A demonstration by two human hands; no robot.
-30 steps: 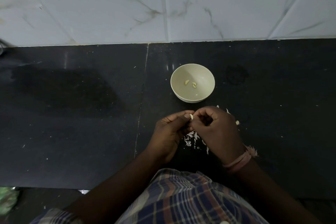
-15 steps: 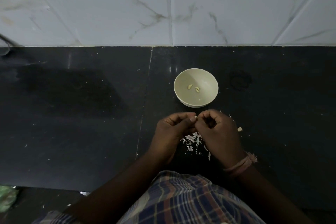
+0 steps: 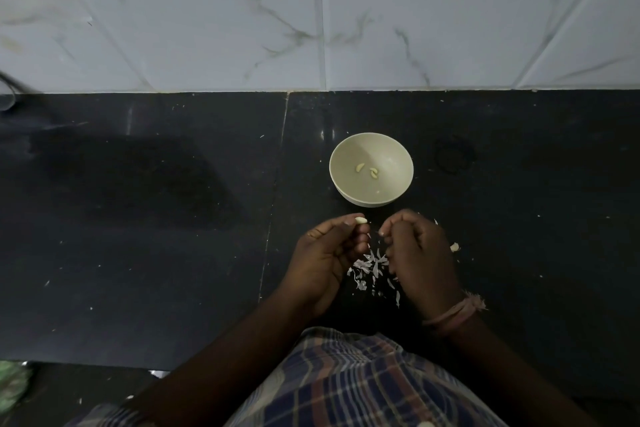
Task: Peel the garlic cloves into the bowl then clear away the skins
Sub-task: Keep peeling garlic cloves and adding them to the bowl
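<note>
A pale garlic clove (image 3: 361,219) is pinched between the thumb and fingertips of the left hand (image 3: 325,258), just in front of the bowl (image 3: 398,191), where two peeled cloves (image 3: 367,170) already lie. The right hand (image 3: 420,258) is held apart from it with its fingers curled; whether a scrap of skin is pinched in them cannot be told. The clove appears bare, so it is best carried over the rim and released low, so that it is not bounced out. The loose skins (image 3: 372,265) on the dark counter (image 3: 173,236) between the hands are best kept together for sweeping, and the lone clove (image 3: 454,247) beside the right hand is left for peeling next.
</note>
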